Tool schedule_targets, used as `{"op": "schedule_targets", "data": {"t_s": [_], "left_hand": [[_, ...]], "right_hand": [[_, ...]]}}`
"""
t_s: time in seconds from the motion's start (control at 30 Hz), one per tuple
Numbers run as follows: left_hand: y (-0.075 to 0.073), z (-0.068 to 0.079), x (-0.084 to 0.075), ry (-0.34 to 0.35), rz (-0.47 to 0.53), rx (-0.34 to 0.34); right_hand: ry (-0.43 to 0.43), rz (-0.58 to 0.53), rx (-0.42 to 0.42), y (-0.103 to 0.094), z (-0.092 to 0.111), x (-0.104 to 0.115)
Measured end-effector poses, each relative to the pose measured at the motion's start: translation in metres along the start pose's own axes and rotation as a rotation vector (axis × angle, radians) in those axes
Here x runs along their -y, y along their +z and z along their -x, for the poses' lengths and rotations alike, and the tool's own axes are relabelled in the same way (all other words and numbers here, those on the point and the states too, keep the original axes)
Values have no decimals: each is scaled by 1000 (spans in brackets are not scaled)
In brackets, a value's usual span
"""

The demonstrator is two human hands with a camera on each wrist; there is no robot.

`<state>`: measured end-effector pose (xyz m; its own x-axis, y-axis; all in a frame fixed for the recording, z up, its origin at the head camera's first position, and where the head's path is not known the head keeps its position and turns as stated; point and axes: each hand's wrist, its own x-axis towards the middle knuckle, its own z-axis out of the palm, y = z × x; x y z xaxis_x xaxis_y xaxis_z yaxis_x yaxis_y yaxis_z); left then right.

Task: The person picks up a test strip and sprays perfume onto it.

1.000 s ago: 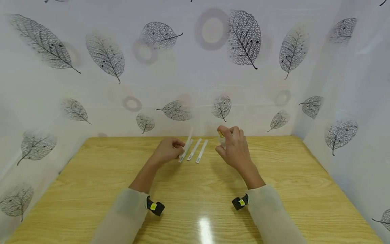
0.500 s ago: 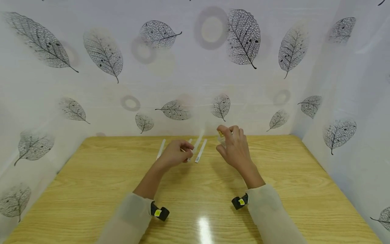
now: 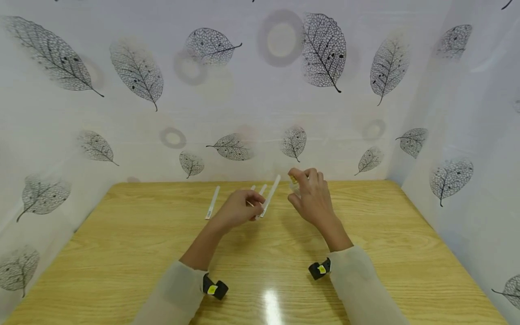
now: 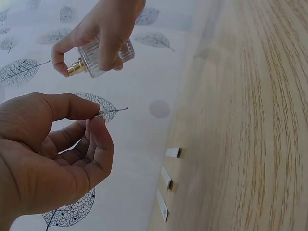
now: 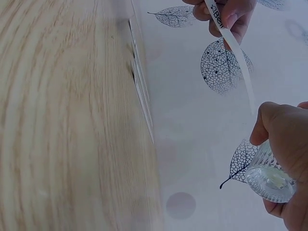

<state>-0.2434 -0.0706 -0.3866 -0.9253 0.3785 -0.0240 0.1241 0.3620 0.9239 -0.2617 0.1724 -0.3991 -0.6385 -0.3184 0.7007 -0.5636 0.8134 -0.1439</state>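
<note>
Probably light and bendy, the white strip point(image 5: 237, 52) above the table point(image 3: 243, 280) is best pinched by its lettered end, as the left hand point(image 3: 241, 208) does, while the right hand point(image 3: 313, 197) grips a slippery-looking glass bottle point(image 5: 270, 179) round its body.

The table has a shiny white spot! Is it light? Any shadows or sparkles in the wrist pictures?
Head view: yes, glare on the wooden table near the picture's bottom; left wrist view: small dark shadows by the paper strips; right wrist view: bright glints on the glass bottle.
</note>
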Motion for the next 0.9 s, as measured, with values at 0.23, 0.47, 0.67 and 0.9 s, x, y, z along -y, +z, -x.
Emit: {"op": "schedule_targets", "data": {"t_s": [0.23, 0.47, 0.67, 0.9], "left_hand": [[1, 3, -3, 18, -9, 19], [-1, 6, -9, 35, 7, 23], [-1, 9, -12, 49, 9, 37], [-2, 13, -15, 51, 22, 42]], "right_hand": [[5, 8, 15, -1, 1, 0], [7, 12, 26, 1, 2, 0], [-5, 18, 19, 3, 3, 0], [-14, 8, -6, 4, 2, 1]]}}
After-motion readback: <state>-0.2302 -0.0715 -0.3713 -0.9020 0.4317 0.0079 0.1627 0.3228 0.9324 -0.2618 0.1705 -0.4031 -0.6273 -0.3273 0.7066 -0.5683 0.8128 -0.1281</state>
